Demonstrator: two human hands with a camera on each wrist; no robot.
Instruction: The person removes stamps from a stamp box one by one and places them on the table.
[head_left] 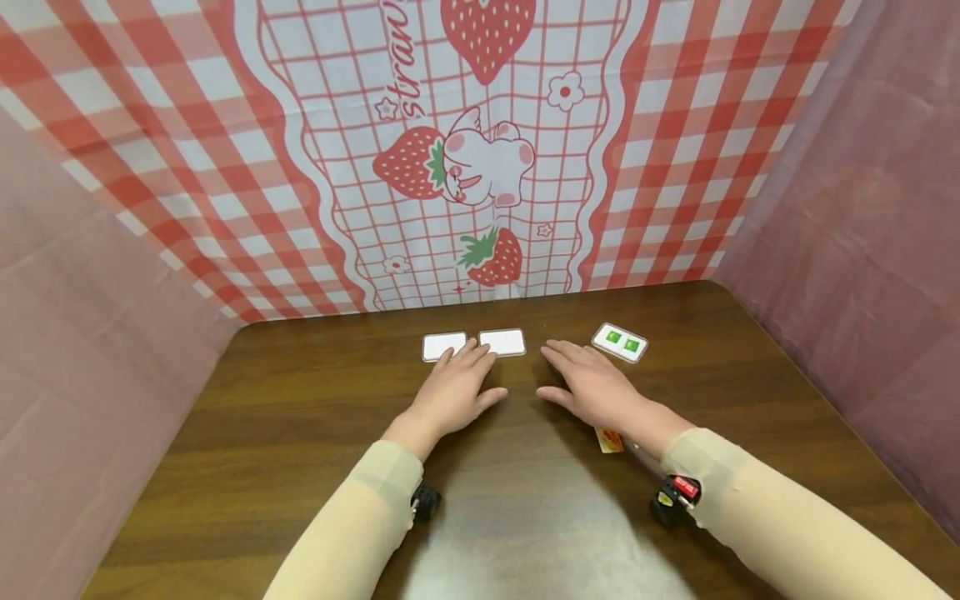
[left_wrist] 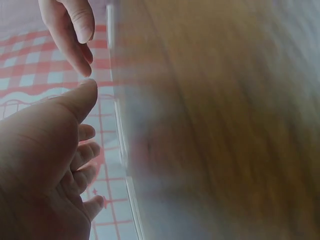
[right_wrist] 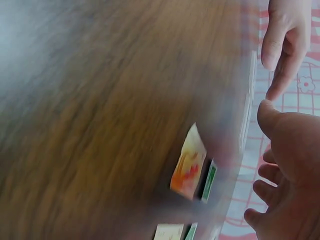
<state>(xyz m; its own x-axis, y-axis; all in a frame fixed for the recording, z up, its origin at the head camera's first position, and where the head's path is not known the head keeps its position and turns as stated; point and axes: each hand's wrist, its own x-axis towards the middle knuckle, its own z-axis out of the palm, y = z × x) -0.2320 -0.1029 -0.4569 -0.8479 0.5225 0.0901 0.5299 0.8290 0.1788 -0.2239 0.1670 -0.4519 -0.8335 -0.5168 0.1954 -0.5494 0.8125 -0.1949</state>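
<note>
My left hand is held out above the table with its fingers straight and nothing in it. Its fingertips overlap a blank white card in the head view; a second blank white card lies just right of that one. Across from it, my right hand also has straight fingers and holds nothing. Beyond that hand lies a white card with two green squares. An orange picture card shows partly from under the right wrist. Both wrist views show the hands facing each other, apart from the tabletop.
The right wrist view shows a pale card and a small green-faced piece near the picture card. The brown wooden table ends at a red checked strawberry cloth. Pink cloths hang at both sides.
</note>
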